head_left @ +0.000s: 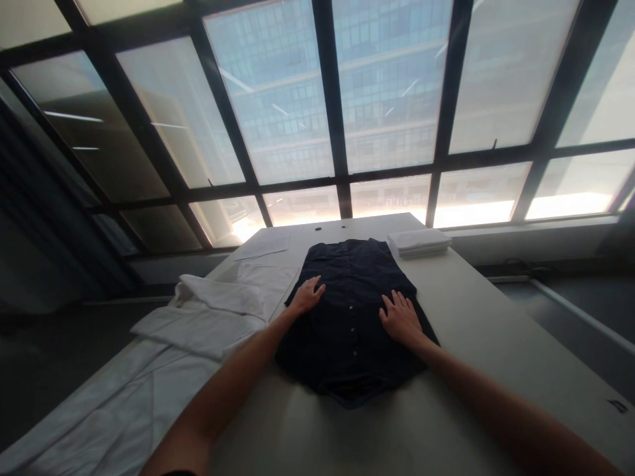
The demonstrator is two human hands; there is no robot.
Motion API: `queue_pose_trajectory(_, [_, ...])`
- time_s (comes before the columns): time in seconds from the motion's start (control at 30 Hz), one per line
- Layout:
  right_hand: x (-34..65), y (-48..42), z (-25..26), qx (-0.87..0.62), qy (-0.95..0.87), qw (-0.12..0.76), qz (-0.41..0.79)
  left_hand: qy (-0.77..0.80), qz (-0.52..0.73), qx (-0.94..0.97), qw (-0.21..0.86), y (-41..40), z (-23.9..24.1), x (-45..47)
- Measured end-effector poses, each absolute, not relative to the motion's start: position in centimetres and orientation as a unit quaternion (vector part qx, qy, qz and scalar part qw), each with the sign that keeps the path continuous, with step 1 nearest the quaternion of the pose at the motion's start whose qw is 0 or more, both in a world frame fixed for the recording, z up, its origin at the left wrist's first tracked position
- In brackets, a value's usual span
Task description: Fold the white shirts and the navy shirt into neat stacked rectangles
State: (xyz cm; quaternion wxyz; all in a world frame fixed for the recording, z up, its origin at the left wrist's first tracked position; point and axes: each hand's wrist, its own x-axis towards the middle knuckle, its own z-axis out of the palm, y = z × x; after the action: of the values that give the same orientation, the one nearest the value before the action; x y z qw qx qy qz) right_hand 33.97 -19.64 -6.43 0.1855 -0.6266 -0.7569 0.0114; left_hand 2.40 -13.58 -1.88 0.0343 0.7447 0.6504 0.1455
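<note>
A dark navy button-up shirt [350,311] lies spread flat on a white table [476,330], its button row running down the middle. My left hand [307,295] rests flat on the shirt's left side, fingers stretched out. On the right side of the shirt my right hand [399,316] presses down, fingers spread. Neither hand holds anything.
A pile of white garments [198,317] lies at the table's left and hangs over its edge. A folded stack of white cloth [419,242] sits at the far right of the shirt. A sheet of paper [262,246] lies at the far left. Large windows stand behind.
</note>
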Motion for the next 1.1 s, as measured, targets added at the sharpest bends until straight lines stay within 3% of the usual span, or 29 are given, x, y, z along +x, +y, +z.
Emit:
queue_pose_trajectory(0.17, [34.1,-19.2,-5.8,-0.635,-0.741,0.220,0.002,0.652,0.140,0.745,-0.021,-20.6,-3.6,2.6])
queue_pose_trajectory(0.37, [34.7,-18.7,-5.1,-0.660,-0.714,0.235,0.006,0.624,0.296,0.723,-0.022,-22.5,-3.6,2.2])
queue_pose_trajectory(0.57, [36.1,-17.8,-5.0,-0.649,-0.687,0.311,0.098,0.621,0.322,0.713,0.033,-21.0,-0.6,0.7])
queue_pose_trajectory(0.83, [40.0,-17.1,-3.5,-0.612,-0.662,0.413,0.126,0.665,0.314,0.677,-0.031,-23.0,4.9,-8.4])
queue_pose_trajectory(1.1, [47.9,-17.0,-3.5,-0.635,-0.633,0.431,0.104,0.703,0.265,0.660,0.019,-26.2,-0.1,-12.7])
